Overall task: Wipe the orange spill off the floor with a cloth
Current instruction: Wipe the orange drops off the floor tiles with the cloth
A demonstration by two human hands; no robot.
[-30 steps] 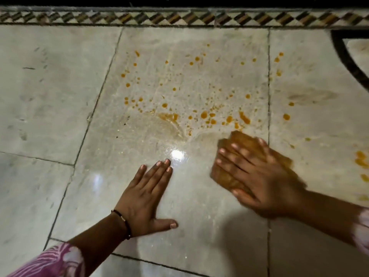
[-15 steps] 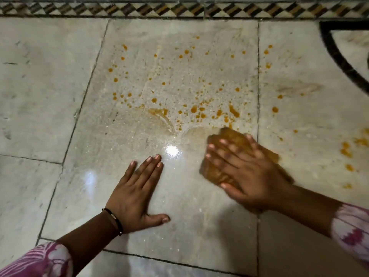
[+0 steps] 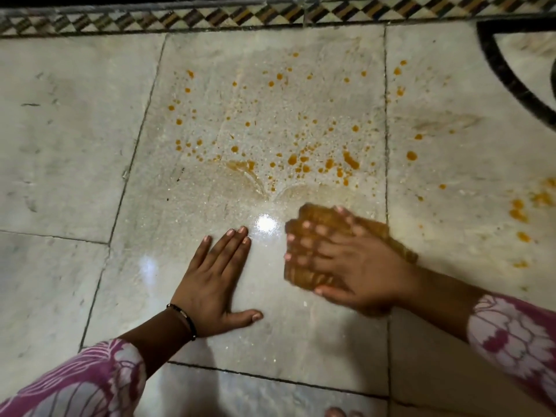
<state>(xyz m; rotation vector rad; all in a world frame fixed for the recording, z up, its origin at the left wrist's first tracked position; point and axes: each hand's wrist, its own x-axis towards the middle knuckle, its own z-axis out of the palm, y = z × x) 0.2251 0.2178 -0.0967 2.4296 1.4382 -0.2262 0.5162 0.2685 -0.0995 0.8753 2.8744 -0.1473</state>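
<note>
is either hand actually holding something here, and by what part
The right hand presses flat on top of the orange-stained cloth, fingers spread over it. The left hand holds nothing, lying flat on the floor.

floor point(image 3: 75, 145): pale marble slabs | checkered border point(image 3: 210, 18) far edge | glare point(image 3: 266, 223)

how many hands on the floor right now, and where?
2. Left hand lies flat on the bare tile, bottom centre. Right hand presses the cloth just right of it, below the orange spill.

Left hand point(image 3: 215, 284) flat, fingers straight; right hand point(image 3: 352, 266) spread flat, motion-blurred.
</note>
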